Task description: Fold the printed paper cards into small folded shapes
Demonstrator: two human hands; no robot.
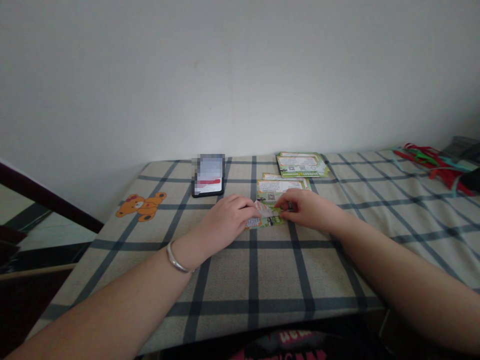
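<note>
A small printed leaflet [270,220] in green, orange and white lies low on the checked cloth, part of it raised in a fold. Its left side is under the bent fingers of my left hand [233,216], which wears a silver bangle [175,257] at the wrist. My right hand [300,207] pinches the right edge between thumb and fingers. Just behind, partly covered by my right hand, are more green-bordered leaflets [270,186] with a printed square code. The fingers hide parts of the held leaflet.
A stack of similar leaflets [300,165] lies near the wall. Left of it rests a dark-edged phone [210,187], its screen partly blurred. A bear-shaped figure [140,206] lies at the table's left edge. Red and green straps [431,162] lie at the far right.
</note>
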